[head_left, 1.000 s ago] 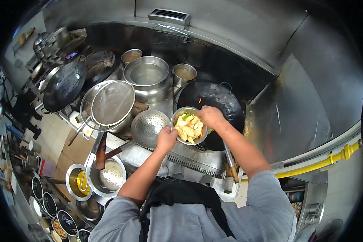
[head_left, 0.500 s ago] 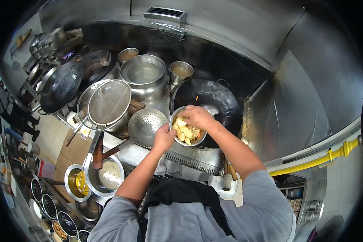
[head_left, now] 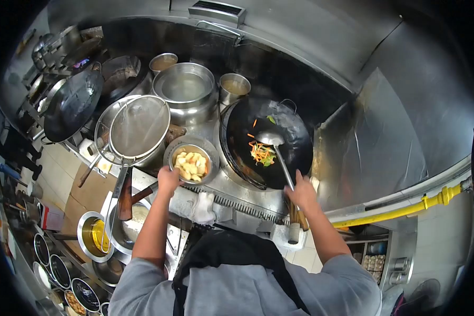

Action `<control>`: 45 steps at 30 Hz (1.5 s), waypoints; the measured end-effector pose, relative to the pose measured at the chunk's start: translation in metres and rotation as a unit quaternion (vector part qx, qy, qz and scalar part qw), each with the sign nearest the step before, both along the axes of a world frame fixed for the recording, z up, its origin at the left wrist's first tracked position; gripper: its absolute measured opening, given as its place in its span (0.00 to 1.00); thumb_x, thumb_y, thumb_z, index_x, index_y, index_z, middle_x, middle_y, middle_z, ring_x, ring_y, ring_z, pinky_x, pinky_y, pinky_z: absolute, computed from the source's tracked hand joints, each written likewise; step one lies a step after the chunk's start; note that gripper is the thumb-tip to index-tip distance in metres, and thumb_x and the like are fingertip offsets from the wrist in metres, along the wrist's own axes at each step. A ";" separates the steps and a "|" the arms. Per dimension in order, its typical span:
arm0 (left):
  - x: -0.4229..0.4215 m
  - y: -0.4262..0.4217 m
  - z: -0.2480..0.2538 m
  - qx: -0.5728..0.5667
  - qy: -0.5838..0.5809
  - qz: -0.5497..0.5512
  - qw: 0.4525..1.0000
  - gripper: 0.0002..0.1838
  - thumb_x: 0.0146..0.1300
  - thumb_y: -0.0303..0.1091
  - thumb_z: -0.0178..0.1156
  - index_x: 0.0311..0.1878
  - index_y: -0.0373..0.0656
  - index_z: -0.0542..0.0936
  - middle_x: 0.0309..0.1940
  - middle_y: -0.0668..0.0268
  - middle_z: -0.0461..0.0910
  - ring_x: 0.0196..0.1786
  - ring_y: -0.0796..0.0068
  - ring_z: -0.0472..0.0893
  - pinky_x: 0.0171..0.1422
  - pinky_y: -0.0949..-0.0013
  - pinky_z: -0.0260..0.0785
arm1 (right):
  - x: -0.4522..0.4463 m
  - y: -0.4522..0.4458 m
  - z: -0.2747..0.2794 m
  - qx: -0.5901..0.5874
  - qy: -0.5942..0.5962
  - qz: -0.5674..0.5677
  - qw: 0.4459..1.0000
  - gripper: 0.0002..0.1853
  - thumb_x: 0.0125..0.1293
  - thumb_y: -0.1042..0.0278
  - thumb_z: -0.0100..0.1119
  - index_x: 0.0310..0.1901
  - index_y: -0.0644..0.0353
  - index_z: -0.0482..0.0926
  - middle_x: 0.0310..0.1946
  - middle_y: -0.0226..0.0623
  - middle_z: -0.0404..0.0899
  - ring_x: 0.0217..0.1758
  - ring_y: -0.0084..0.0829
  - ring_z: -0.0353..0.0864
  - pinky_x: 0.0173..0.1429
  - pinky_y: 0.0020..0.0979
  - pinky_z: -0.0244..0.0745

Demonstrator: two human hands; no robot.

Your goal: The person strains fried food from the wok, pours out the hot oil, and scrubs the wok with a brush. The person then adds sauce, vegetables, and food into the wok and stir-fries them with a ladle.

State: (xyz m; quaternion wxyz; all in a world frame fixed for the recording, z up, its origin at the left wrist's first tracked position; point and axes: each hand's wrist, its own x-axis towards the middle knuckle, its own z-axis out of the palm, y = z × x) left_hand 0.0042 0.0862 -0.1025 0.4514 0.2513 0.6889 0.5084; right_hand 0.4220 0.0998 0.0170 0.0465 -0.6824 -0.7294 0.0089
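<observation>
Metal bowl against the left hand, ahead and rightward

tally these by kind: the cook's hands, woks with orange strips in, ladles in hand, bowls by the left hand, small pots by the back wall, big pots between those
Hands: 2 (left hand, right hand)
Wok: 1
Ladle: 1
Bowl: 1
Small pots: 2
Big pot: 1
Total: 8
</observation>
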 end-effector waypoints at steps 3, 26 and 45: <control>-0.001 0.014 -0.019 -0.018 0.025 0.007 1.000 0.12 0.55 0.27 0.55 0.39 0.26 0.75 0.31 0.52 0.80 0.26 0.66 0.81 0.24 0.67 0.78 | 0.025 -0.048 -0.030 -0.123 0.028 -0.077 0.989 0.32 0.60 0.59 0.58 0.65 0.59 0.64 0.34 0.55 0.80 0.43 0.51 0.81 0.50 0.47 0.75; 0.134 -0.154 0.009 0.091 0.152 0.008 0.984 0.26 0.57 0.26 0.59 0.60 0.32 0.67 0.54 0.49 0.73 0.54 0.64 0.76 0.56 0.64 0.70 | 0.095 -0.030 -0.023 -0.099 0.283 0.058 0.952 0.23 0.61 0.63 0.56 0.59 0.58 0.72 0.49 0.53 0.77 0.54 0.49 0.77 0.59 0.39 0.70; 0.237 -0.335 0.011 -0.003 0.069 0.082 0.994 0.23 0.60 0.27 0.61 0.57 0.31 0.69 0.44 0.55 0.79 0.45 0.71 0.79 0.48 0.72 0.71 | 0.181 -0.075 -0.030 -0.206 0.362 0.095 0.904 0.25 0.61 0.66 0.57 0.62 0.55 0.71 0.35 0.44 0.81 0.36 0.36 0.81 0.41 0.36 0.76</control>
